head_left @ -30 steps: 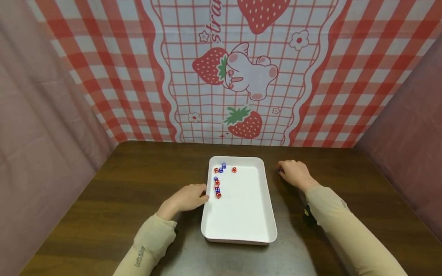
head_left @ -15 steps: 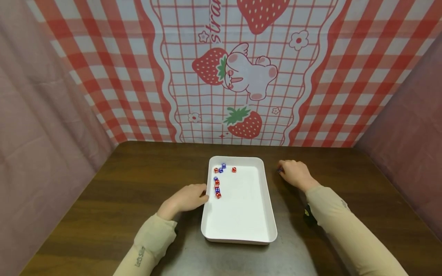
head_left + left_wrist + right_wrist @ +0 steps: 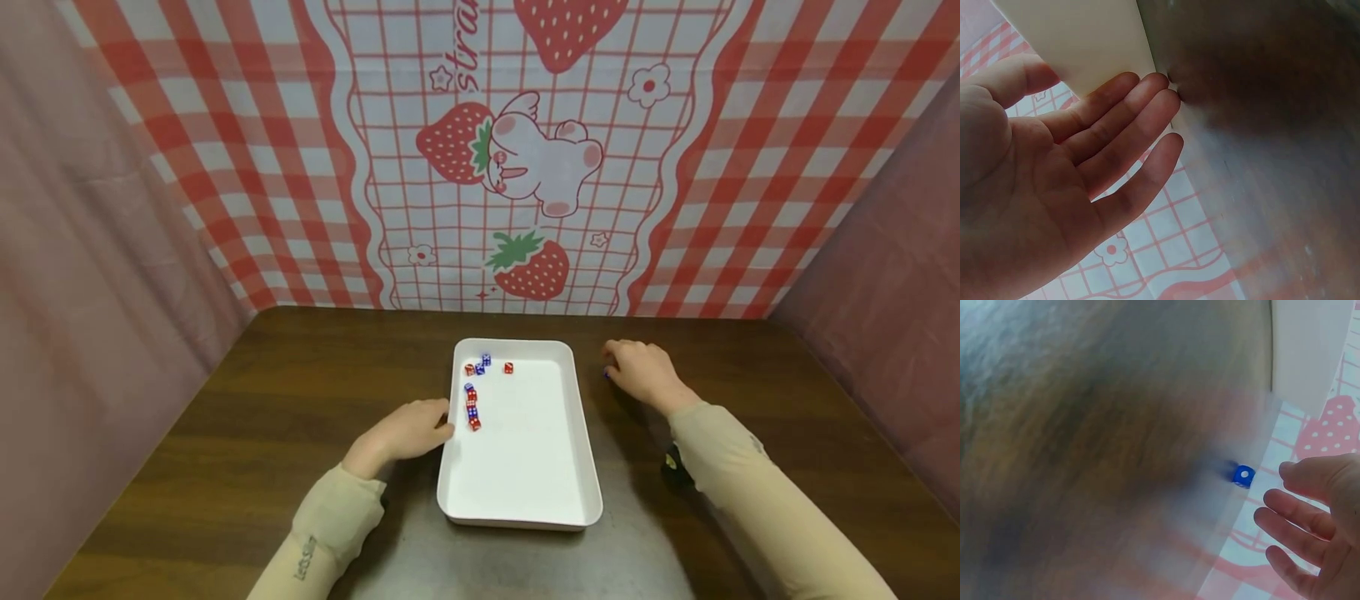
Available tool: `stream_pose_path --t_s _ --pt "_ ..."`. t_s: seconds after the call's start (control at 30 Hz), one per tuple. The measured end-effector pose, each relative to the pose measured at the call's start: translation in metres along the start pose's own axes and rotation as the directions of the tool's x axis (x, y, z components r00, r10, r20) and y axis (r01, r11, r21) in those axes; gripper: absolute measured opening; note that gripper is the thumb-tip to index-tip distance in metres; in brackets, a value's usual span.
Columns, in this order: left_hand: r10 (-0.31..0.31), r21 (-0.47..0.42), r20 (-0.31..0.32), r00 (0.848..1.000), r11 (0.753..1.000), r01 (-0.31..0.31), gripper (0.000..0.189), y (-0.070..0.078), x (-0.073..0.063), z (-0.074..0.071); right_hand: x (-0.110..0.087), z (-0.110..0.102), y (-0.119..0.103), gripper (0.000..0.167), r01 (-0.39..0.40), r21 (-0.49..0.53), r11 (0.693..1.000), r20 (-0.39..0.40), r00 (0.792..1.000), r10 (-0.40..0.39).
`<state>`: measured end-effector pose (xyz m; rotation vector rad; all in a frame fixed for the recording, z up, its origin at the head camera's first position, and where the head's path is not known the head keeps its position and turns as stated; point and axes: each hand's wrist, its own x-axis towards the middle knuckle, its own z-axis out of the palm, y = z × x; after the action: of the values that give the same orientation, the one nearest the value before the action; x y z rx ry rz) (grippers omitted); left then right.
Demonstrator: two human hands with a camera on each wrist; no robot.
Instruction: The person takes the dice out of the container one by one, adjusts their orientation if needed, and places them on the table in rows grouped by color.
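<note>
On the left side of the white tray (image 3: 525, 475), my left hand (image 3: 405, 429) holds the wall. In the left wrist view its fingers (image 3: 1129, 134) lie along the outside, while the thumb tip goes behind the rim. Beyond the tray's right side, my right hand (image 3: 641, 371) is low over the table with its fingers spread. A blue die (image 3: 1244, 475) rests on the table just off the right thumb and fingertips, a gap showing between them. Inside the tray, red and blue dice (image 3: 472, 407) form a row along the left wall.
Above that row sit several loose dice: a red one (image 3: 469, 370), blue ones (image 3: 486, 360) and another red one (image 3: 508, 367) farther right. The brown table (image 3: 337, 350) ends at a strawberry-print cloth (image 3: 420, 225). Pink curtains (image 3: 112, 275) hang at both sides.
My right fingers have spread and lifted away from the blue die, leaving it on the table. The left hand, the tray and its dice have stayed put.
</note>
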<state>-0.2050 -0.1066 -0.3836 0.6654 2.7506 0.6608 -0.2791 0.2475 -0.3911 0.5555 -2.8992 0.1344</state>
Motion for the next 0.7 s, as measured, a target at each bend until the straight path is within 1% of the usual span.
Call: stream_pose_path --t_s 0.17,0.37,0.7 --pt "-0.004 0.003 -0.003 1.000 1.000 0.004 0.010 0.000 0.000 0.000 0.000 -0.004 -0.006 0.022 0.019 -0.008 1.000 -0.041 0.999 -0.019" --pt "-0.008 0.016 -0.003 1.000 1.000 0.008 0.011 -0.001 0.000 0.000 0.000 -0.006 -0.017 0.020 0.052 0.004 0.999 -0.068 0.996 -0.052" --pt "-0.010 0.011 0.002 1.000 1.000 0.010 0.011 -0.001 0.000 0.000 0.003 -0.017 -0.038 0.015 0.119 0.014 0.993 -0.127 0.985 -0.116"
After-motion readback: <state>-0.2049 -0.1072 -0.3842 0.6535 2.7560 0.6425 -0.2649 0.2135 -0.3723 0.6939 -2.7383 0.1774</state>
